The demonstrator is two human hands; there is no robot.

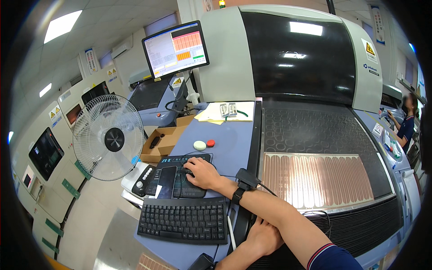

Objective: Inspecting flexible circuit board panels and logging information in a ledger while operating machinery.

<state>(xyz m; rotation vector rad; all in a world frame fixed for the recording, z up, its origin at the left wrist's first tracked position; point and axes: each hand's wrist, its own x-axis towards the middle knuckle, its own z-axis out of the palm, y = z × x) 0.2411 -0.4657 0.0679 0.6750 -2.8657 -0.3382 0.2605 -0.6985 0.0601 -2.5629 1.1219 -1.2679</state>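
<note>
My right hand rests over a black computer mouse on a dark mouse pad, its fingers curved round it. A black strap with a small device sits on that wrist. My left hand lies beneath my right forearm, near the panel's lower left corner; its fingers are mostly hidden. A black smartphone lies on the pad, left of the mouse. Below it is a black keyboard, with a thin white stick at its right edge. A copper-coloured striped panel lies flat on the machine bed.
A monitor stands behind the blue desk, left of a large machine with a dark cover. A fan and a cardboard box are at left. White and red buttons sit beyond the pad. Another person is far right.
</note>
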